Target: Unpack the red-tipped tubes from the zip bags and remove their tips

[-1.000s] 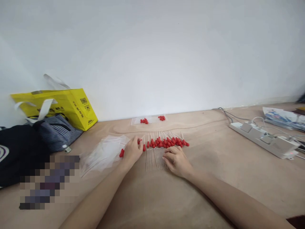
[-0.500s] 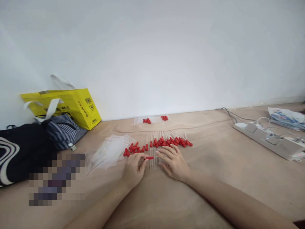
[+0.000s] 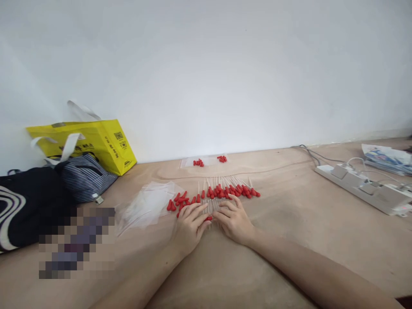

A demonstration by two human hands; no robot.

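Observation:
My left hand (image 3: 191, 225) is closed, its thumb and fingers around a small red rubber dropper bulb (image 3: 209, 218) that lies sideways. Just right of it, my right hand (image 3: 234, 221) has bent fingers drawn in toward the bulb; what its fingertips hold is hidden. Clear thin glass tubes (image 3: 211, 206) lie side by side between and under both hands. Beyond them runs a row of droppers (image 3: 238, 189), red bulbs toward me and tips pointing away. A pile of loose red bulbs (image 3: 172, 206) lies beside my left hand.
Clear plastic bags (image 3: 149, 204) are heaped at the left. Farther back, two small groups of red bulbs (image 3: 198, 163) rest on a clear bag by the wall. A yellow bag (image 3: 120, 148), striped pouch (image 3: 86, 178) and black bag (image 3: 35, 206) stand left; a power strip (image 3: 363, 189) lies right.
My left hand has shifted right and slightly nearer, with the red bulb, and its fingers now reach over the tubes. My right hand has barely moved, its fingers a little closer in.

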